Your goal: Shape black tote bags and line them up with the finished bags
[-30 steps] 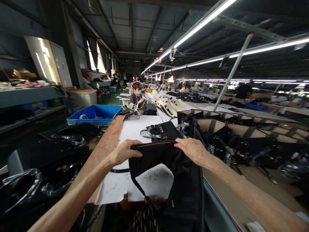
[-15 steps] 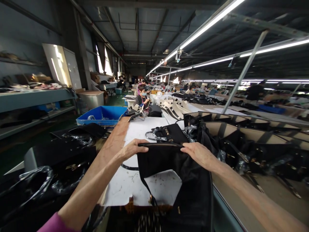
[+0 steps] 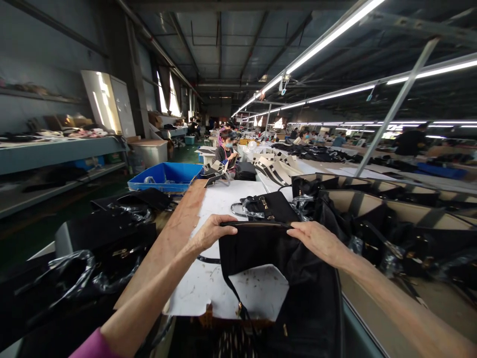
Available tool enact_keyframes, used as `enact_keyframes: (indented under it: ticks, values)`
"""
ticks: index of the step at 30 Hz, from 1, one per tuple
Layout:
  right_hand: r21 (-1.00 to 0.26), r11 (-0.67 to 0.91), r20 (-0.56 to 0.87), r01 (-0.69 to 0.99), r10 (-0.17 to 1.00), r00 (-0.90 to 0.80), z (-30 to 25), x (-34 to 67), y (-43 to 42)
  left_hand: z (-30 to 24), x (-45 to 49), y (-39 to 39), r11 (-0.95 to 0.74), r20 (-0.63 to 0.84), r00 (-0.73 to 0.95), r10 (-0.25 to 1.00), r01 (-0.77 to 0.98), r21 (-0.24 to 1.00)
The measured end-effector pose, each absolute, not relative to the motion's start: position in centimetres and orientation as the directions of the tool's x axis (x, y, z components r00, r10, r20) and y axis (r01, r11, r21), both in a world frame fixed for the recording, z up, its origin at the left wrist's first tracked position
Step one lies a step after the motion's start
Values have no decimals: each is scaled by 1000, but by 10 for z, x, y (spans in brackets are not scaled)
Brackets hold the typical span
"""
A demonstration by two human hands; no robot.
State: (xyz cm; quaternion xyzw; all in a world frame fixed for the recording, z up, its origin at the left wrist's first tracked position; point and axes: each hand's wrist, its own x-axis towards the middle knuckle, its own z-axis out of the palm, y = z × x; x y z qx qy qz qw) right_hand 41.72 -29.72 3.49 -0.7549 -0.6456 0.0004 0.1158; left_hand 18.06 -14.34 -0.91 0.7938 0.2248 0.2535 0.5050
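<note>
Tube lights (image 3: 335, 36): bright white, in long rows high above the white paper (image 3: 194, 293).
Windows (image 3: 174, 98): glowing too white, far behind the paper and to its left.
Cabinet (image 3: 108, 102): shiny glare stripes, left of the paper, looking tilted.
Roof (image 3: 238, 32): dim and dark over the paper.
Black bag (image 3: 313, 298): folds almost lost in the dark, over the paper's right side.
Picture edges: smeary and stretched, far left and right of the paper.

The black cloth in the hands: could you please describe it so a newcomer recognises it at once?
Start at the table, partly covered by a white sheet. Over it, the left hand and right hand hold the black cloth by its upper edge. Unlike the black bag beyond, it is in both hands.
</note>
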Motion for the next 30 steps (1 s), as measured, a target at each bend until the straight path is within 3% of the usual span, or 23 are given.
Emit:
enact_keyframes:
  ticks: [3, 6, 9, 12, 17, 25, 30]
  values:
    - [-168, -145, 158, 975, 972, 172, 36, 416, -296, -4, 187, -150, -657, 344, 712, 612, 216, 722]
    - [-163, -149, 160, 975, 971, 175, 36, 416, -295, 2, 200, -159, -868, 495, 719, 488, 339, 363]
    - [-155, -162, 169, 974, 967, 188, 36, 416, -295, 7, 216, -167, -914, 488, 781, 389, 393, 101]
    - [-156, -156, 175, 975, 967, 183, 36, 416, -295, 9, 231, -173, -915, 483, 804, 348, 404, -14]
    - [-142, -175, 169, 974, 966, 198, 38, 415, -295, 4, 247, -176, -946, 534, 796, 284, 325, 20]
    - [-103, -183, 156, 978, 968, 198, 37, 417, -293, 2, 268, -173, -911, 456, 790, 410, 338, 234]
    - [-73, -186, 160, 980, 968, 195, 36, 417, -290, 6, 286, -171, -932, 445, 830, 338, 228, 282]
